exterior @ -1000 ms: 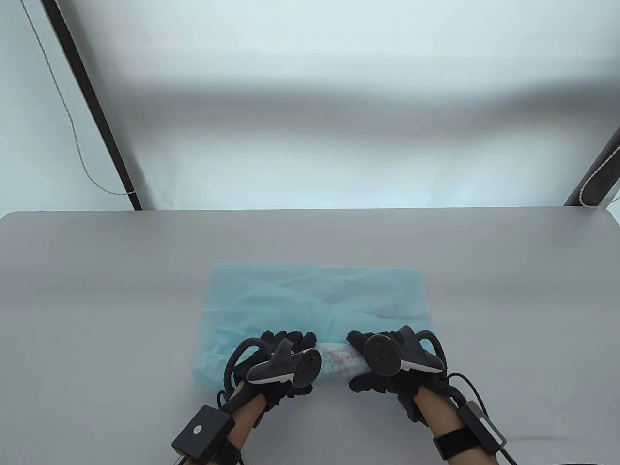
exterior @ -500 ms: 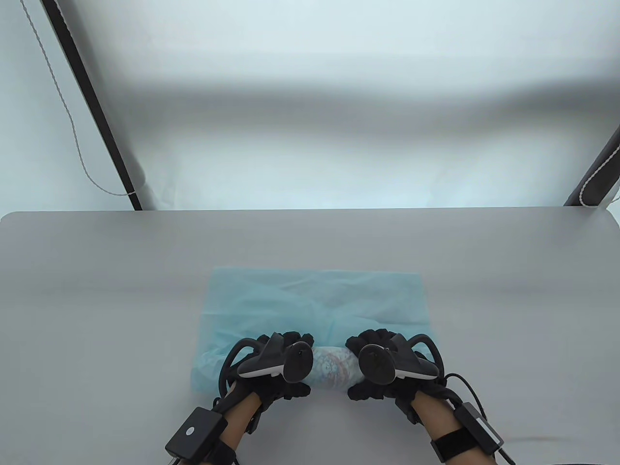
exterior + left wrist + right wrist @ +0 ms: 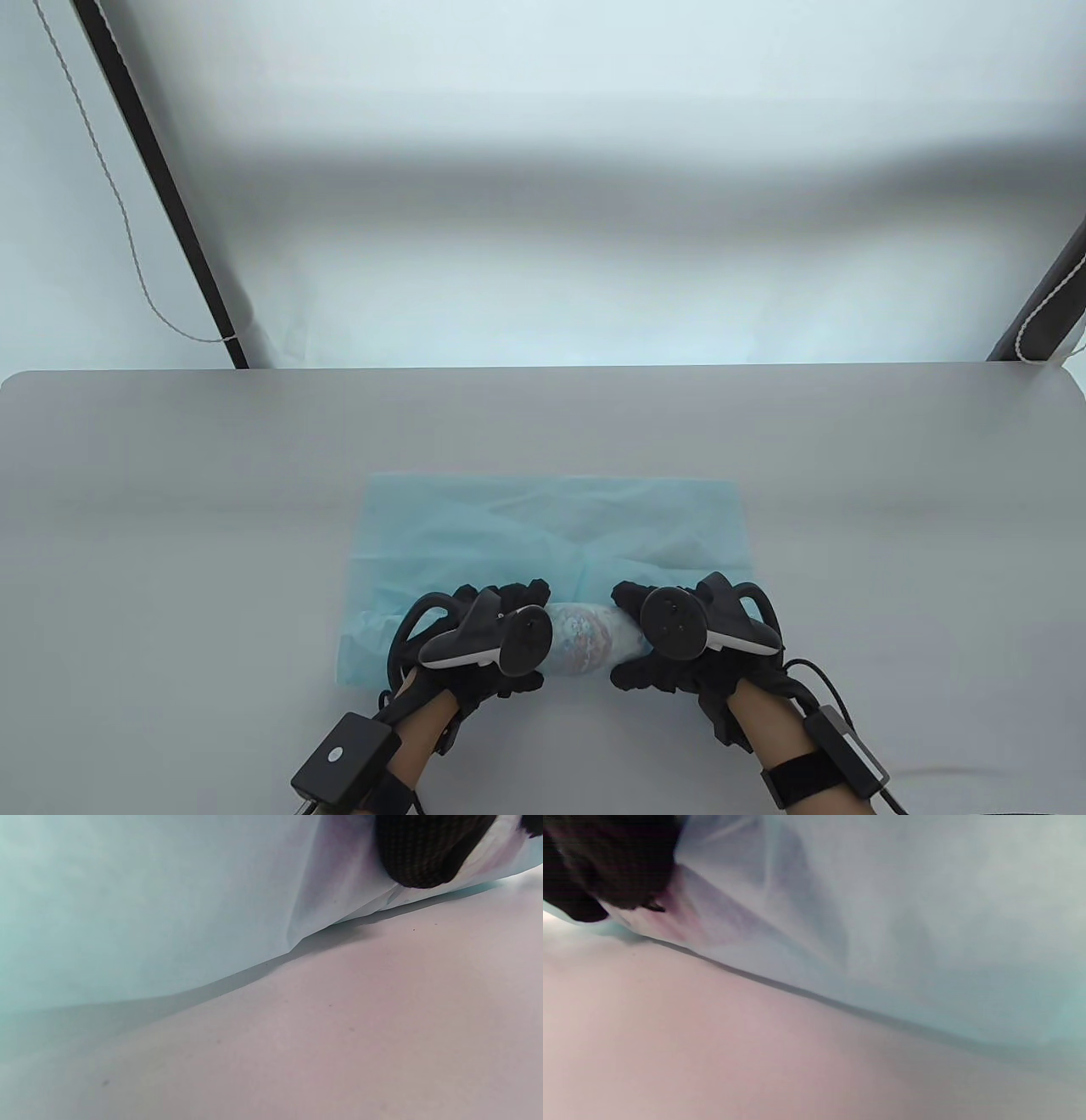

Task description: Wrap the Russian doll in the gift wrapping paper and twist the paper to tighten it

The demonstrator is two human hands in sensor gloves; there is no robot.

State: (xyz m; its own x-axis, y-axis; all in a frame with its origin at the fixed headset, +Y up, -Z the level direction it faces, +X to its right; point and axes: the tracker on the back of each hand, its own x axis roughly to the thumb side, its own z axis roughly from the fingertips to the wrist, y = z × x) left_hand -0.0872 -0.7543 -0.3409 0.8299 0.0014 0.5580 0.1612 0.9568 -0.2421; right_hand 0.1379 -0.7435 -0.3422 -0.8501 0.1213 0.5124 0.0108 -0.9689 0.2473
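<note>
A: Table view gives the whole layout. Grey table (image 3: 170, 526), light blue wrapping paper (image 3: 551, 526) spread flat across its near middle, near edge rolled up over the Russian doll (image 3: 584, 638). Doll lies on its side, painted pattern showing through the thin paper.

B: Wrist cams?

A: Close-ups only. Left wrist view: paper wall (image 3: 148, 908) lifted off the table (image 3: 339, 1027), shadow line under it, 1 black fingertip (image 3: 424, 853) pressed on the paper at the top edge. Right wrist view: same idea mirrored, paper (image 3: 903, 921) above the table (image 3: 712, 1048), dark glove (image 3: 606, 861) in the top-left corner on a pinkish patch under the paper. Doll's outline not readable in either.

B: Doll vs hands?

A: Between them. Left hand (image 3: 488, 637) clamps the roll at the doll's left end, right hand (image 3: 687, 637) at its right end. Only the middle stretch of the doll shows in the gap.

B: Grip state?

A: Both clenched round the paper-covered doll, fingers curled over the far side, thumbs on the near side.

B: Pose?

A: Palms down, 2 trackers on top, forearms in from the bottom edge, angled slightly inward.
</note>
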